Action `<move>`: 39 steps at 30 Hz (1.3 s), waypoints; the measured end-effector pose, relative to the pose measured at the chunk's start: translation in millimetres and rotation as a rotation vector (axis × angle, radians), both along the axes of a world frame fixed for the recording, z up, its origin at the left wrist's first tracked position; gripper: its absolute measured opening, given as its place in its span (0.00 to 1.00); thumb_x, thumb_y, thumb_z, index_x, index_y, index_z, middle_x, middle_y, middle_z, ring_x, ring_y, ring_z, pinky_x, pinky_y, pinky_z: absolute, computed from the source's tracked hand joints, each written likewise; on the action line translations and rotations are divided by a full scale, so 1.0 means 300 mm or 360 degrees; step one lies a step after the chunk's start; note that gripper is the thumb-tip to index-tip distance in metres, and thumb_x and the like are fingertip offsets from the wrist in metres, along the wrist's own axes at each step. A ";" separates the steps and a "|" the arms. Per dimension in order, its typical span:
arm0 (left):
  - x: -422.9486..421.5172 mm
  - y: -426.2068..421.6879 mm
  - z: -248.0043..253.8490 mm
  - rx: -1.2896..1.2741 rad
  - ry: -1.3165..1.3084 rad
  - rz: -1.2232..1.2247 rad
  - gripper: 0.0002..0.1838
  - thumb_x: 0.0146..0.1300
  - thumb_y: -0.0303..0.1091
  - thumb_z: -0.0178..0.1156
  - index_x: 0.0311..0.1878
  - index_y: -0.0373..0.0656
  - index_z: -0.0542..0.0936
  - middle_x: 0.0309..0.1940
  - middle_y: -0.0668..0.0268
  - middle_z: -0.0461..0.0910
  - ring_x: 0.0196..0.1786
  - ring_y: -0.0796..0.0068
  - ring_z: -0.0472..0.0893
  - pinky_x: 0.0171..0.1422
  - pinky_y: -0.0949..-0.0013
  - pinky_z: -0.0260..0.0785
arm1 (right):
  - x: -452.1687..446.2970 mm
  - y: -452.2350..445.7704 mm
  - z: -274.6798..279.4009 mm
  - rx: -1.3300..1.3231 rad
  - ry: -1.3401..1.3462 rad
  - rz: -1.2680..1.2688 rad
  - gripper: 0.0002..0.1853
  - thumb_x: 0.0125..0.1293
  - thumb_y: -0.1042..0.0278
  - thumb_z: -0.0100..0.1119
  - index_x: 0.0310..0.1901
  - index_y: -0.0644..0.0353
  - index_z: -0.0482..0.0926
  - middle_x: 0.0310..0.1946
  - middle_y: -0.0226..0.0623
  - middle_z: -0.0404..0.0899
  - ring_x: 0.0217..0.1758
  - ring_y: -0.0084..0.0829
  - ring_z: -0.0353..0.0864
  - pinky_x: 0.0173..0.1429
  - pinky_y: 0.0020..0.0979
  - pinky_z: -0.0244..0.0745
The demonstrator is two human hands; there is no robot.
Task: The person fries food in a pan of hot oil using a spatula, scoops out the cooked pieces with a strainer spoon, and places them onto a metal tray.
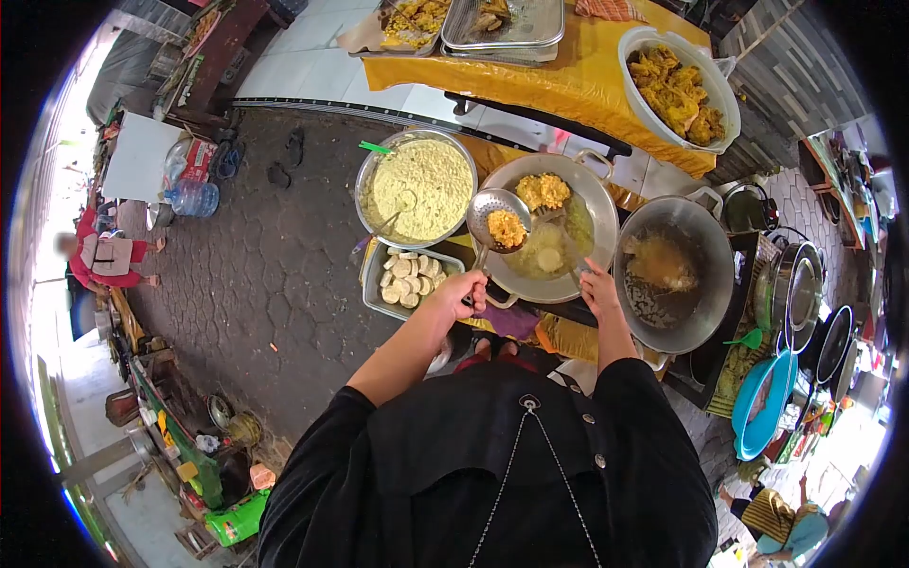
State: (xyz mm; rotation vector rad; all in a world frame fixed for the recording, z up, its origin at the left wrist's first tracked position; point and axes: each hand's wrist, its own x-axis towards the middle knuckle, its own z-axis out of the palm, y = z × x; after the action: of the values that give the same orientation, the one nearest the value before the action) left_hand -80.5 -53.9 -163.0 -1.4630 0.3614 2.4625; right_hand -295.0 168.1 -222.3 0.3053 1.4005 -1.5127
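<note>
We had our left hand (pixel 464 292) closed tightly round a skimmer (pixel 484 207) bearing a fritter (pixel 507 228); our right hand (pixel 598 290) gripped a utensil (pixel 571 249) reaching into the wok (pixel 516 276).

Dressed in a black top (pixel 417 530) with a broad flap (pixel 459 431) and loose half-length sleeves (pixel 317 445). Hung with a silvery two-strand chain (pixel 511 464) from a metal eyelet (pixel 528 403), studded with round buttons (pixel 599 461) along the right side. Bare on left hand (pixel 464 293) and right hand (pixel 598 288). Perhaps in red trousers (pixel 476 362), half hidden.
</note>
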 end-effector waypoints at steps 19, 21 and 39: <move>-0.199 0.026 -0.032 -0.0114 -0.0106 -0.0102 0.10 0.55 0.27 0.51 0.19 0.43 0.65 0.10 0.70 0.61 0.13 0.78 0.60 0.20 0.73 0.52 | 0.036 0.144 -0.026 0.0601 0.1743 0.0764 0.29 0.58 0.79 0.50 0.63 0.53 0.62 0.53 0.42 0.71 0.43 0.36 0.74 0.51 0.32 0.68; -0.242 0.046 -0.018 -0.0118 -0.0081 -0.0099 0.10 0.56 0.26 0.50 0.19 0.43 0.64 0.10 0.70 0.61 0.13 0.78 0.60 0.20 0.73 0.52 | 0.100 0.154 -0.042 0.0706 0.2043 0.0978 0.30 0.57 0.79 0.51 0.63 0.52 0.61 0.53 0.43 0.69 0.43 0.38 0.74 0.48 0.34 0.69; -0.049 0.033 0.102 -0.0105 0.0509 -0.0179 0.11 0.63 0.32 0.48 0.23 0.47 0.63 0.14 0.76 0.58 0.14 0.84 0.58 0.21 0.76 0.51 | 0.136 0.129 0.202 0.0811 0.1141 0.0190 0.25 0.63 0.78 0.44 0.63 0.57 0.61 0.54 0.46 0.70 0.47 0.38 0.74 0.48 0.30 0.66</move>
State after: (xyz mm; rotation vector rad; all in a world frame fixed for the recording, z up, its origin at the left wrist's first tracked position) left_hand -95.1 -43.9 -132.4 -1.0363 0.5742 2.6126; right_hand -254.3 206.9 -161.7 -0.0331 2.3322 -1.1863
